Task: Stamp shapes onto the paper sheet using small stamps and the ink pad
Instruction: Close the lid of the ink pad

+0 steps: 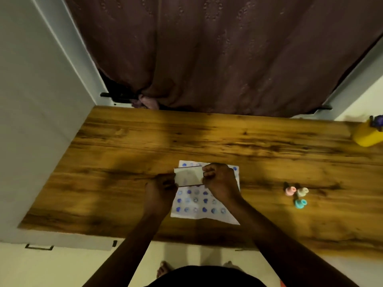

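— Both hands pinch the ink pad (188, 176): left hand (160, 188) on one end, right hand (219, 181) on the other.
— And the paper (204, 204)?
— Directly beneath that hold, covered in blue prints; stamps (296, 194) lie well right.

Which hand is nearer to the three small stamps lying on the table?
Right. The right hand holds the ink pad on the side toward the small stamps; the left hand grips its far end.

Home room, wooden table (228, 137), maroon curtain (217, 54), tiled floor (62, 266)
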Tool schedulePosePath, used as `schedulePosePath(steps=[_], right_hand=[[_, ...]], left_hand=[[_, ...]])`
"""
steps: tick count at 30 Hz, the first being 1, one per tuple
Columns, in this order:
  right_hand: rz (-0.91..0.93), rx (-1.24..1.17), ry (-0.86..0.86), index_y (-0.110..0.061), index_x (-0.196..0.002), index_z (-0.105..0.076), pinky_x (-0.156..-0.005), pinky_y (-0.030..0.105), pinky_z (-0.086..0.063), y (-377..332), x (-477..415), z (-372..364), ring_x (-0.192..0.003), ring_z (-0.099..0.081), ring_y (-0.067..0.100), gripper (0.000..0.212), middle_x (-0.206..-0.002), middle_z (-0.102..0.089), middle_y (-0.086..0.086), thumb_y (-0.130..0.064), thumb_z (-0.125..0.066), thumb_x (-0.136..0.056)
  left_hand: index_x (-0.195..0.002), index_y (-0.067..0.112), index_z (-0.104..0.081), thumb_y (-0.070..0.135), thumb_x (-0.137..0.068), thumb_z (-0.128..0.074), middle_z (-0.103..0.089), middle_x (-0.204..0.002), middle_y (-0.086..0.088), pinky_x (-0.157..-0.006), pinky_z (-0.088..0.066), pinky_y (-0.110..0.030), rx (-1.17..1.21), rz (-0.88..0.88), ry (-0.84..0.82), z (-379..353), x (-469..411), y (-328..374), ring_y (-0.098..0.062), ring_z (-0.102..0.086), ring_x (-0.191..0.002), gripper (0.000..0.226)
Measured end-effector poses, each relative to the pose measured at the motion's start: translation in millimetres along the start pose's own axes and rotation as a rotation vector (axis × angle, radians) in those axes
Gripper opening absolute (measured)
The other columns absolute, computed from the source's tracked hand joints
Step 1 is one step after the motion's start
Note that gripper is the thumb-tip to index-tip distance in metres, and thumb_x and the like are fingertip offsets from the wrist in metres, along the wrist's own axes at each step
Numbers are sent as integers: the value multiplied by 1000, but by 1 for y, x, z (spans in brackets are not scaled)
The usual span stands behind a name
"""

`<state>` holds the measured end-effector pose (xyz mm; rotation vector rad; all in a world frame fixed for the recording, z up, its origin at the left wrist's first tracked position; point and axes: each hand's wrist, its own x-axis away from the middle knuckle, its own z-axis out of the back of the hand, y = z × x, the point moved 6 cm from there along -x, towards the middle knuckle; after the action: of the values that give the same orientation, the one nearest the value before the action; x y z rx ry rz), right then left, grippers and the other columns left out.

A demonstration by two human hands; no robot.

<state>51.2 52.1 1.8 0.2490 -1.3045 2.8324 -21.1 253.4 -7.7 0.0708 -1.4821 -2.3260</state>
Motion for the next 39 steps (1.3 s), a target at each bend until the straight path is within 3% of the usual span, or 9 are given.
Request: schedulePosePath(steps=[2, 6, 11, 18, 20, 23, 27, 34, 39], right_hand=[[-28, 10, 57, -11, -108, -78, -62, 2, -45, 15, -1, 27, -94, -73, 14, 31, -106, -78, 4, -2, -74, -79], [-139, -10, 106, -10, -106, -77, -60, 16, -57, 54, -4, 76, -79, -72, 13, 30, -101, -78, 3, -1, -76, -77], [-198, 58, 135, -11, -100, -77, -73, 28, -60, 99, -8, 129, -91, -73, 20, 30, -99, -78, 4, -4, -78, -70], [-202, 148, 151, -12, -93, -78, -77, 31, -61, 139, -9, 162, -89, -74, 20, 28, -96, -78, 3, -1, -76, -68], [-209, 166, 121, -13, -94, -78, -79, 35, -62, 149, -5, 163, -90, -74, 19, 26, -97, -77, 1, -3, -75, -71], [-237, 172, 76, -10, -95, -77, -79, 33, -61, 161, 0, 158, -89, -72, 19, 20, -100, -74, 1, -2, -71, -78], [-213, 160, 88, -7, -93, -76, -79, 28, -56, 170, 5, 150, -91, -71, 22, 17, -101, -75, 7, -1, -66, -80], [-184, 204, 88, -8, -99, -76, -87, 24, -49, 174, 5, 143, -99, -71, 23, 24, -106, -76, 6, 0, -64, -80], [-88, 319, 107, -4, -99, -73, -89, 40, -54, 169, 10, 140, -97, -69, 34, 22, -105, -73, 13, 3, -65, -80]], left_hand=[[-120, 9, -73, 2, -89, -75, -76, -118, -10, -86, -64, -34, -35, -24, -37, -27, -6, 14, -16, -75, -98, 32], [-124, 12, -73, 6, -89, -76, -78, -120, -7, -69, -50, -11, -155, -83, -73, -83, -9, 45, -12, -73, -93, 36], [-125, 11, -73, 9, -88, -76, -78, -120, -9, -87, -53, -20, -179, -138, -150, -144, -8, 73, -19, -76, -106, 37], [-123, 9, -74, 6, -87, -76, -77, -121, -8, -85, -48, -13, -191, -127, -259, -205, -3, 83, -18, -73, -110, 36], [-126, 11, -72, 7, -88, -75, -76, -122, -5, -72, -47, -3, -194, -94, -278, -215, 0, 77, -14, -72, -104, 38], [-128, 14, -71, 8, -88, -75, -75, -123, -6, -52, -46, -2, -222, -79, -290, -226, 4, 67, -10, -70, -92, 40], [-126, 11, -72, 5, -88, -74, -76, -123, -9, -63, -49, -5, -238, -44, -273, -232, 10, 61, -12, -71, -92, 39], [-127, 14, -72, 4, -90, -70, -75, -126, -7, -50, -42, -1, 2, 185, -271, -239, 12, 52, -3, -66, -78, 39], [-130, 13, -70, 6, -89, -70, -74, -128, -7, -81, -43, -13, 22, 204, -293, -240, 13, 55, -17, -73, -107, 42]])
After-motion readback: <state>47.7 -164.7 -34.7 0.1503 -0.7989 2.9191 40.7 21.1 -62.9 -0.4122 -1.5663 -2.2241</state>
